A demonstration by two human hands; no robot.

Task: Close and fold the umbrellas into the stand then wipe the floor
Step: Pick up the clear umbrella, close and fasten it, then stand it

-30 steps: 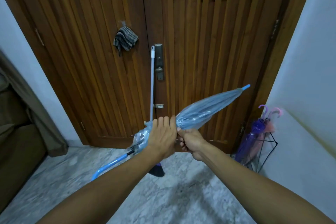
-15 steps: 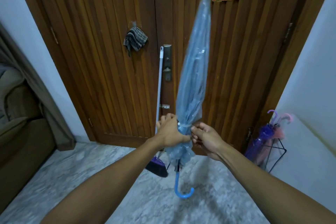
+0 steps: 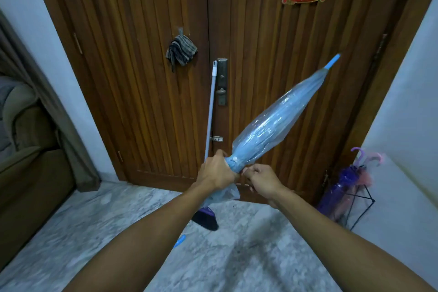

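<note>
Umbrella (image 3: 272,128) gripped by left hand (image 3: 216,170); right hand (image 3: 262,179) pinches its strap.

Both arms extended; left hand (image 3: 216,171) fist-gripped, right hand (image 3: 262,179) pinching with curled fingers (image 3: 247,171)

Open marble floor (image 3: 248,256) lies ahead; a broom (image 3: 209,140) leans against the door (image 3: 260,54), umbrella stand (image 3: 358,206) fills the right corner.
</note>
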